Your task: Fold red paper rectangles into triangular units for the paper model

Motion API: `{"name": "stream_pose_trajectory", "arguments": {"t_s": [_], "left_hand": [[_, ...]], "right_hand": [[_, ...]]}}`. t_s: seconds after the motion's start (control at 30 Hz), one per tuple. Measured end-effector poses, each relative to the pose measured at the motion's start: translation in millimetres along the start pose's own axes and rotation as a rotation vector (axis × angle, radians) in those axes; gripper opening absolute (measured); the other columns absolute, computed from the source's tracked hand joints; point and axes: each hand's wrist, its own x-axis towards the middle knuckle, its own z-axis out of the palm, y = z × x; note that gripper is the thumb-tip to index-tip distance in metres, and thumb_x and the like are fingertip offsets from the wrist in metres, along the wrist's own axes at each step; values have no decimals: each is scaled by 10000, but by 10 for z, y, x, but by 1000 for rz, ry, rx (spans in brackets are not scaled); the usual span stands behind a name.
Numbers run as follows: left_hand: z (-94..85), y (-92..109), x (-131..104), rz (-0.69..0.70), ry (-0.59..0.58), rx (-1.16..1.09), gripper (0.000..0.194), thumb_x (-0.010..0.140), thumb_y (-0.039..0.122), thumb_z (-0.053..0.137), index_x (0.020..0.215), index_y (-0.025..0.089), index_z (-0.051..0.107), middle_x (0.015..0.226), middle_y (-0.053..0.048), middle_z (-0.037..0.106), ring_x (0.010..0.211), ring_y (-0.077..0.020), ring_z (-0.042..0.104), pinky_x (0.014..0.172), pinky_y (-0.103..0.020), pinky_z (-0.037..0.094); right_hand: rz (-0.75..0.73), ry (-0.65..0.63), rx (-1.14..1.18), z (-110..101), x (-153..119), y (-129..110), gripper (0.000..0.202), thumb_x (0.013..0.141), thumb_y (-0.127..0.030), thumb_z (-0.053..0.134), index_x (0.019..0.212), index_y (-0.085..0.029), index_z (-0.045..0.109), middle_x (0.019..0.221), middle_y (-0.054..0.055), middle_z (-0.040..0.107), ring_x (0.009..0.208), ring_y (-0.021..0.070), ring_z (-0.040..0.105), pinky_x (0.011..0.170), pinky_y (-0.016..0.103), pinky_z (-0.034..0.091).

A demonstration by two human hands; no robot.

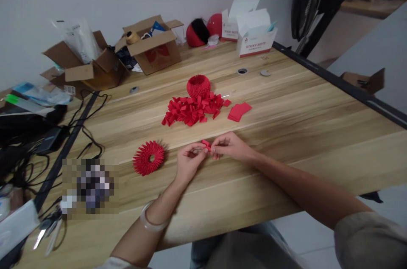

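Head view, and it looks like a folding step: left hand (186,165) and right hand (234,146) both pinch one small red paper (206,144), and the next move seems to call for a firm crease. The paper sits between the two sets of fingertips, red ring (142,159) off left, heap of red pieces (190,112) beyond.

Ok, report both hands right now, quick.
Left hand: closed, fingertips pinching a small red piece.
Right hand: closed, fingertips pinching at the same red piece.
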Motion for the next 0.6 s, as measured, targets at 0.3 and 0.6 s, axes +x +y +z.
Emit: {"name": "stream_pose_trajectory", "arguments": {"t_s": [0.3, 0.6], "left_hand": [[-7, 1, 5, -95, -59, -76, 192, 589, 244, 768, 717, 127, 685, 635, -48, 704, 565, -129, 643, 604, -258, 541], [-34, -35, 30, -58, -7, -42, 199, 574, 232, 775, 714, 127, 680, 622, -44, 700, 550, -129, 641, 594, -257, 539]], "right_hand": [[26, -42, 17, -35, 3, -58, 129, 613, -234, 687, 629, -111, 653, 533, -3, 636, 487, 88, 585, 529, 210, 483], [41, -31, 33, -23, 4, -27, 201, 591, -299, 722, 650, -116, 663, 575, 10, 654, 513, 100, 599, 558, 232, 499]]}}
